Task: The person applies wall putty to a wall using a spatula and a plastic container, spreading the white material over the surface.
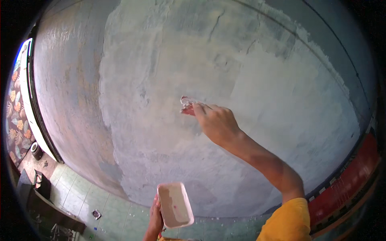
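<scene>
My right hand [217, 122] is raised to the wall in the middle of the view. Its fingers are closed round a red putty knife [187, 109], a flat scraper smeared with white paste. The blade is at the wall [193, 72], where a broad patch of pale filler covers the grey surface; whether it touches cannot be made out. Lower down, my left hand [155, 220] grips the left side of a pale rectangular tub [189, 205]. Whitish paste coats the tub's inside, and its open top faces me. Part of the left hand is hidden behind the tub.
Pale green floor tiles [116, 209] run along the wall's foot, with a small crumpled item [96, 214] on them. At left are a doorway with a patterned curtain [18, 116], a dark round container [36, 151] and dark furniture [52, 207]. A red panel [341, 193] stands right.
</scene>
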Demonstrator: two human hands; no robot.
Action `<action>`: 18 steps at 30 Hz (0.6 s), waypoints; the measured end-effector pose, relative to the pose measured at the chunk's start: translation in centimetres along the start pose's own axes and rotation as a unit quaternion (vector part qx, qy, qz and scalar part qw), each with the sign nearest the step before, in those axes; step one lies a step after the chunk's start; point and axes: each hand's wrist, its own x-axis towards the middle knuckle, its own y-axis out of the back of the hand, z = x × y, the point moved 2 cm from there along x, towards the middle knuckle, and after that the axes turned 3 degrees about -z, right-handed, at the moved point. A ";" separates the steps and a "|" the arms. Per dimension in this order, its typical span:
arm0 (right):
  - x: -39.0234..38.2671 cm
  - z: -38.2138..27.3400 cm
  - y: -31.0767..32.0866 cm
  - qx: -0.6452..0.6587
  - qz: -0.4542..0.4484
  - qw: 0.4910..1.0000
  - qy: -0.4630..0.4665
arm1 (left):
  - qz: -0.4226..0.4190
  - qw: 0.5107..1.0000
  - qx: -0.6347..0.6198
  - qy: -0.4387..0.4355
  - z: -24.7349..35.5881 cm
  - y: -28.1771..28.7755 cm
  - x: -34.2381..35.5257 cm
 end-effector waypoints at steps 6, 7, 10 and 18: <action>-12.9 -5.0 -5.0 0.636 0.040 0.693 -0.338 | -0.026 0.998 0.044 -0.036 2.5 -1.8 0.2; -14.8 -7.2 -5.7 0.724 0.051 0.556 -0.406 | -0.030 0.998 0.046 -0.037 3.3 -2.9 0.2; -19.3 -11.9 -6.2 0.778 0.016 0.355 -0.518 | -0.019 0.998 0.059 -0.020 3.4 -3.9 1.3; -29.3 -11.6 -7.0 0.655 0.148 0.348 -0.655 | -0.010 0.996 0.086 -0.017 1.9 -6.9 0.2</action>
